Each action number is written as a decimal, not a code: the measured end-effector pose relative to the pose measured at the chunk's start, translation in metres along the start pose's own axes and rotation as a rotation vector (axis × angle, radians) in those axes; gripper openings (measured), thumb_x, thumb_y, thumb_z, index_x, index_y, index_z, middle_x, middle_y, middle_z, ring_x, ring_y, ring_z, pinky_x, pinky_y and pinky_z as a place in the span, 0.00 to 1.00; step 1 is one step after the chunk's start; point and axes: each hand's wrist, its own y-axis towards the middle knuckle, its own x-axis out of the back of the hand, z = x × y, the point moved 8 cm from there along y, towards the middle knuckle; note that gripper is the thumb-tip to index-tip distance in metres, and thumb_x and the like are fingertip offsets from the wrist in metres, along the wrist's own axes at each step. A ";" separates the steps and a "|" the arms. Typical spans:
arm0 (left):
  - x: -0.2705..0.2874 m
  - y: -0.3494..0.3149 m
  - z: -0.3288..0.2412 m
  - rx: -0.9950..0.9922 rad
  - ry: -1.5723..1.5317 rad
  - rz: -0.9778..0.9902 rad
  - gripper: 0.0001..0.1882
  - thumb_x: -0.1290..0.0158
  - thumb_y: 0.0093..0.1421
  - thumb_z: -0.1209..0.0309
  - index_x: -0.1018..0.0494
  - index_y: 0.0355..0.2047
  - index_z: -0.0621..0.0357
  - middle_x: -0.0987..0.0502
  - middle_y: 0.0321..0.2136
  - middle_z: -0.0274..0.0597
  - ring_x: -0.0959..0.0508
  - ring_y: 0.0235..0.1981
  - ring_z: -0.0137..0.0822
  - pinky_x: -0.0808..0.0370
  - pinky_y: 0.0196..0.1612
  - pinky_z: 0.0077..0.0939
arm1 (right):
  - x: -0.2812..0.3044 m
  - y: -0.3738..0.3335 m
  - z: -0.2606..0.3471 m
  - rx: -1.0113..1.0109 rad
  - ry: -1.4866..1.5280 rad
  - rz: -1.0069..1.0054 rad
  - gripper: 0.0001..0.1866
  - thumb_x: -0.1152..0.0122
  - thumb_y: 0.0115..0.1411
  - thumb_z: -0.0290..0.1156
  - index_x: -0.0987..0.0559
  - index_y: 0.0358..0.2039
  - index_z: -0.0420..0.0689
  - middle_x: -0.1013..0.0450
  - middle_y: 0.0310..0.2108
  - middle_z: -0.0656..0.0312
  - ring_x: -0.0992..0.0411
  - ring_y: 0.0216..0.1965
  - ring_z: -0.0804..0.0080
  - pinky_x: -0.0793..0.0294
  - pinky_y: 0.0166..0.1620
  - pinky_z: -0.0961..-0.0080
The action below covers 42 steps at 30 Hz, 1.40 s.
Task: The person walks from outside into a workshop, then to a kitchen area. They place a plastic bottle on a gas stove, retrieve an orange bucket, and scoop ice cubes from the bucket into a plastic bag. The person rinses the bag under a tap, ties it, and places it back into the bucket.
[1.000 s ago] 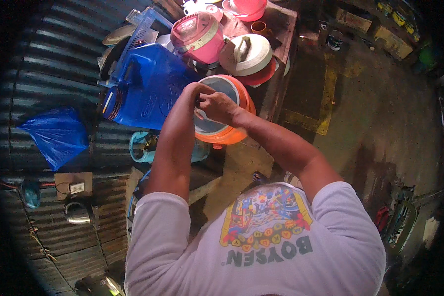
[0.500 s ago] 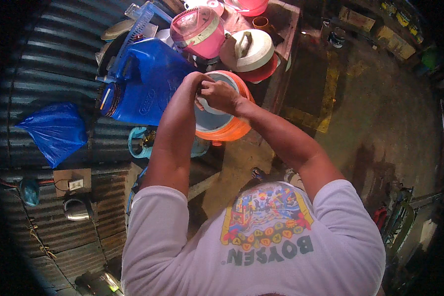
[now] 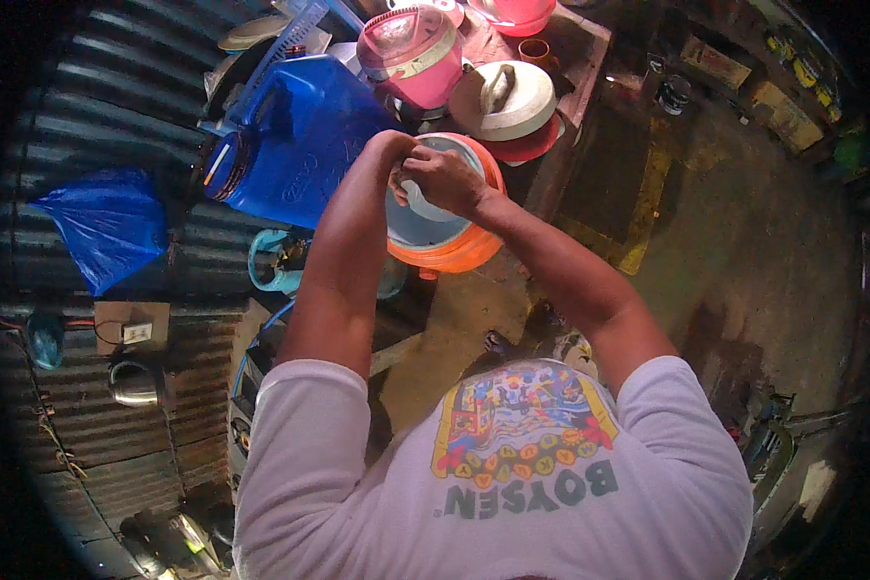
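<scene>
Both my hands meet above an open orange water jug (image 3: 452, 255) with a pale grey inside. My left hand (image 3: 397, 158) is bent over at the wrist, its fingers curled inward and mostly hidden. My right hand (image 3: 447, 181) has its fingers pinched together against the left. A whitish, translucent thing (image 3: 433, 206) hangs below them inside the jug's mouth; its kind is unclear. Just past the jug lies a round white lid (image 3: 517, 114) with a handle, on top of something red.
A big blue jerrycan (image 3: 309, 140) lies left of the jug, by a pink lidded container (image 3: 411, 58). Behind stands a brown mug (image 3: 536, 53) on the wooden table (image 3: 578, 92). A blue plastic bag (image 3: 111, 227) hangs on the corrugated wall. Below sits a turquoise gas tank (image 3: 264, 261).
My view has shifted slightly, so the table things sit a little higher and farther right. My hands stay together over the jug, and the whitish thing shows a bit more below them.
</scene>
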 end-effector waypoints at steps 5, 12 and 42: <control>0.009 0.012 0.007 -0.077 0.071 0.097 0.21 0.49 0.66 0.63 0.35 0.57 0.54 0.31 0.56 0.57 0.25 0.52 0.62 0.22 0.47 0.66 | -0.006 0.001 0.003 0.043 0.054 -0.028 0.11 0.43 0.54 0.22 0.23 0.39 0.47 0.25 0.38 0.58 0.23 0.36 0.52 0.21 0.37 0.59; 0.019 -0.052 0.018 -0.192 0.194 -0.142 0.26 0.43 0.60 0.54 0.29 0.53 0.58 0.24 0.44 0.55 0.21 0.43 0.55 0.22 0.45 0.53 | -0.005 0.016 0.016 0.109 0.107 -0.046 0.11 0.45 0.53 0.18 0.24 0.37 0.44 0.25 0.35 0.55 0.24 0.37 0.51 0.24 0.40 0.60; -0.071 -0.123 0.150 -1.003 -0.672 -1.477 0.41 0.56 0.66 0.41 0.41 0.65 0.62 0.36 0.60 0.63 0.35 0.61 0.59 0.37 0.62 0.46 | 0.065 0.119 0.044 -0.192 0.048 0.122 0.14 0.36 0.63 0.35 0.21 0.41 0.36 0.23 0.26 0.60 0.25 0.20 0.76 0.25 0.26 0.78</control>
